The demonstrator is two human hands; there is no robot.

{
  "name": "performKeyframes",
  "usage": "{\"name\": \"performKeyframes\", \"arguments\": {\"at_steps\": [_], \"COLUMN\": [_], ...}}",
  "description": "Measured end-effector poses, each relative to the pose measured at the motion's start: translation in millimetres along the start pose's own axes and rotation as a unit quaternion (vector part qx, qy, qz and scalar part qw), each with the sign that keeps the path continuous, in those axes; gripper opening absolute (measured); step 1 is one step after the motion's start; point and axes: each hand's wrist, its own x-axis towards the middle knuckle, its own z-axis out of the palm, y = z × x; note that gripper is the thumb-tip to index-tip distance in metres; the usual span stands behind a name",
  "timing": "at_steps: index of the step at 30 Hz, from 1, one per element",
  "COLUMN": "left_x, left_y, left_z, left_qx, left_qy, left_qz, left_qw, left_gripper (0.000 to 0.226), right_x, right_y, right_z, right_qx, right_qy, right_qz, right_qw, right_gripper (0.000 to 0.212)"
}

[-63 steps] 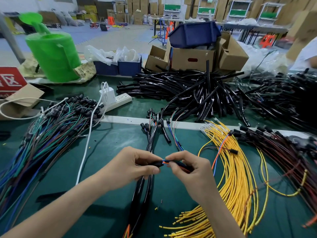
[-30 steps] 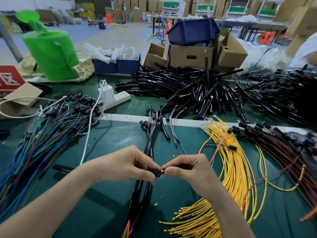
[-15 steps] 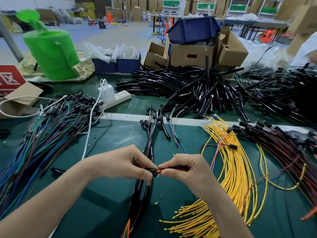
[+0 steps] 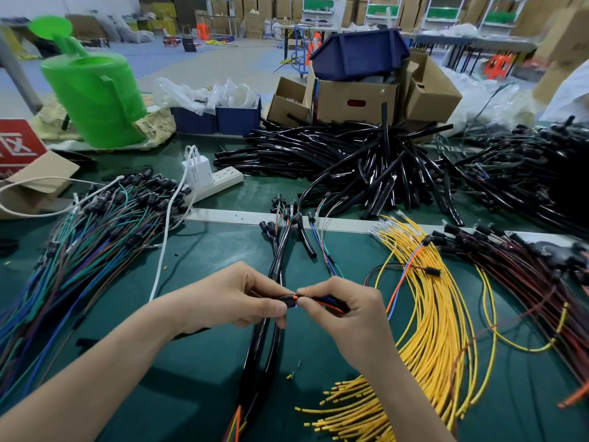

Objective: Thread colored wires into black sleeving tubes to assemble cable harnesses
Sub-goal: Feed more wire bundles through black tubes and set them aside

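Green mat (image 4: 207,362), cartons (image 4: 357,98) piled behind; left fingers (image 4: 271,307) pinch a black tube (image 4: 288,298), right fingers (image 4: 314,304) pinch coloured wires (image 4: 333,307).

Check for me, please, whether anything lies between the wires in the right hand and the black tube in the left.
Nothing visible does. The right hand pinches the orange and blue wires right at the black tube gripped by the left hand; the opening itself is hidden.

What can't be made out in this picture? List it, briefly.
Head view only:
- Mouth of the short black sleeving tube: covered by the left hand's fingertips.
- Length of the thin orange and blue wires: hidden inside the right hand's curled fingers.
- Red-and-white printed sign: cut off by the left edge.
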Motion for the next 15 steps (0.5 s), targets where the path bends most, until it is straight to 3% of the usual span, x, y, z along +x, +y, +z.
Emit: {"name": "performKeyframes", "arguments": {"at_steps": [7, 15], "left_x": [0, -1], "left_y": [0, -6], "left_z": [8, 18], "left_qx": [-0.011, -0.034], "left_qy": [0.049, 0.110], "left_qz": [0.016, 0.062], "left_qw": [0.999, 0.991], "left_gripper": [0.021, 0.016], "right_x": [1, -2], "right_y": [-3, -3], "right_z": [-1, 7], "right_qx": [0.064, 0.068], "right_qy": [0.014, 0.074], "right_qz": [0.071, 0.049], "right_qw": [0.995, 0.994], "right_gripper": [0.018, 0.018]}}
